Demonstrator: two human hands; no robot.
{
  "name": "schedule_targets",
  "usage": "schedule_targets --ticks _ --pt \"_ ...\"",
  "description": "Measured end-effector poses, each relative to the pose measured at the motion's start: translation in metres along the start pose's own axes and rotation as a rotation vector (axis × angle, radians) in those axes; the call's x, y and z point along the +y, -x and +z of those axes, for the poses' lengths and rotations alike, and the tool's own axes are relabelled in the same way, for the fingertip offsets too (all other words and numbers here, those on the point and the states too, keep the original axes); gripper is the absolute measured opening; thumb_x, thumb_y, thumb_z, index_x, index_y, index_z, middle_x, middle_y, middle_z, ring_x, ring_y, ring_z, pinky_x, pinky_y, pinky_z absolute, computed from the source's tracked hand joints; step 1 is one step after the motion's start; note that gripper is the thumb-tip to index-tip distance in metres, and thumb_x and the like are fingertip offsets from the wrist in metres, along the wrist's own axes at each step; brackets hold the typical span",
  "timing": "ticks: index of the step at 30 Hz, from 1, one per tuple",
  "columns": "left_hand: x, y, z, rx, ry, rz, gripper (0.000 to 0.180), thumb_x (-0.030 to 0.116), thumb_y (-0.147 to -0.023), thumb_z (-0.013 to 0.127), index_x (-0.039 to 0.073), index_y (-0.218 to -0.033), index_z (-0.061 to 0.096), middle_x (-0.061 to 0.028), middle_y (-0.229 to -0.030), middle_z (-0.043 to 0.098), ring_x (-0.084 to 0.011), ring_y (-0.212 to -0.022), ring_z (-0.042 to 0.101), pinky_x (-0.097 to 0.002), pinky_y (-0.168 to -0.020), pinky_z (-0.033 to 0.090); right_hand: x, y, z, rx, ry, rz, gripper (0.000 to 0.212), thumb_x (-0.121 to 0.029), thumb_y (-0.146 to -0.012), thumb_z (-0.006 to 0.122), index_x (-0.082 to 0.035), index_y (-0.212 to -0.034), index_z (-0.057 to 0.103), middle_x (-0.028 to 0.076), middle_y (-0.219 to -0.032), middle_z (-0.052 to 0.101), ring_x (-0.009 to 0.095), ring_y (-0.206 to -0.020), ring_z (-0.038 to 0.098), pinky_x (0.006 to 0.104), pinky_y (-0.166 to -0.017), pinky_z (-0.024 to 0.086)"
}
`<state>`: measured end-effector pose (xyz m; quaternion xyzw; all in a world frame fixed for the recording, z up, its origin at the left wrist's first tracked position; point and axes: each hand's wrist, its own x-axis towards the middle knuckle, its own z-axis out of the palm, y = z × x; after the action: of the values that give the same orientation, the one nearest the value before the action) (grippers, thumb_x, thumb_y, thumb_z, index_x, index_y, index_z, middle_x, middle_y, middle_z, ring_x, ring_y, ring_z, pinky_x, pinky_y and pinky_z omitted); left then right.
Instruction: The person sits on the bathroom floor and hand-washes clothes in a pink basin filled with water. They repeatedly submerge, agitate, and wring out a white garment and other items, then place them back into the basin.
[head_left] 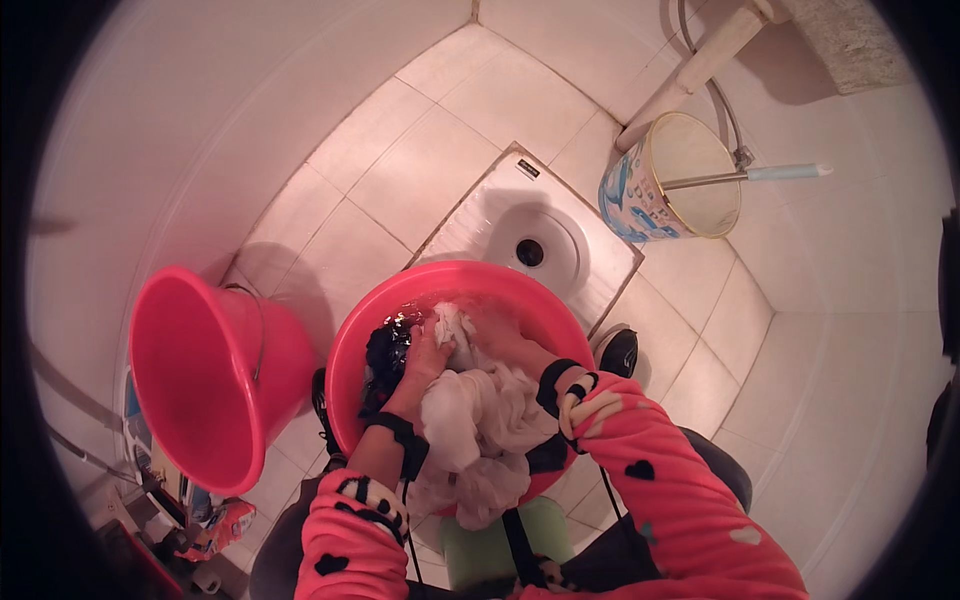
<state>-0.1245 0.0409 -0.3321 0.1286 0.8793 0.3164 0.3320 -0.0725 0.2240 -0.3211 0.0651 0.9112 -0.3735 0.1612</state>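
Observation:
A red basin (545,283) holds water and wet laundry in front of me. Bunched white cloth (485,410) fills its middle and drapes over the near rim. My left hand (428,355) has its fingers closed on a wrung-up part of this cloth, near the basin's centre. From the other side, my right hand (498,338) grips the same part, its fingers partly hidden by the cloth. Dark wet cloth (383,360) lies along the basin's left side, beside my left hand. Both wrists wear black bands, and the sleeves are red and fuzzy.
A tilted red bucket (190,370) is at the left. Beyond the basin is a white squat toilet (560,240) in the tiled floor. A patterned bucket (640,190) with a long handle (790,172) across it stands far right. Something green (550,530) sits below me.

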Motion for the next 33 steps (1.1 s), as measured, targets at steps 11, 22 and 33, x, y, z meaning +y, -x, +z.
schedule_targets --ticks 11,22,33 --pt "-0.001 -0.004 -0.025 0.073 0.333 -0.115 0.025 0.014 -0.088 0.056 0.006 -0.111 0.064 -0.0125 -0.095 0.069 -0.0270 -0.086 0.067 -0.0379 -0.077 0.052 -0.006 -0.002 -0.017 0.066 -0.286 0.101 0.043 -0.010 -0.074 0.065 -0.005 -0.116 0.056 0.017 -0.104 0.062 0.033 -0.098 0.060 0.0414 -0.086 0.048" --pt "0.084 0.126 -0.120 -0.100 1.201 0.012 0.033 0.014 -0.096 0.048 0.004 -0.127 0.049 -0.0100 -0.114 0.063 -0.0223 -0.094 0.065 -0.0377 -0.084 0.053 -0.101 0.098 -0.119 0.051 -1.018 0.176 0.041 -0.006 -0.071 0.066 -0.004 -0.111 0.057 0.009 -0.097 0.058 0.017 -0.087 0.057 0.0313 -0.074 0.048" --pt "0.154 0.301 -0.168 -0.145 1.349 0.290 0.037 0.020 -0.096 0.051 0.001 -0.127 0.050 -0.0115 -0.120 0.061 -0.0246 -0.108 0.061 -0.0395 -0.095 0.048 -0.219 0.237 -0.179 0.079 -0.972 -0.160 0.025 -0.018 -0.085 0.070 -0.004 -0.104 0.060 0.002 -0.093 0.062 0.013 -0.085 0.059 0.0283 -0.077 0.048"
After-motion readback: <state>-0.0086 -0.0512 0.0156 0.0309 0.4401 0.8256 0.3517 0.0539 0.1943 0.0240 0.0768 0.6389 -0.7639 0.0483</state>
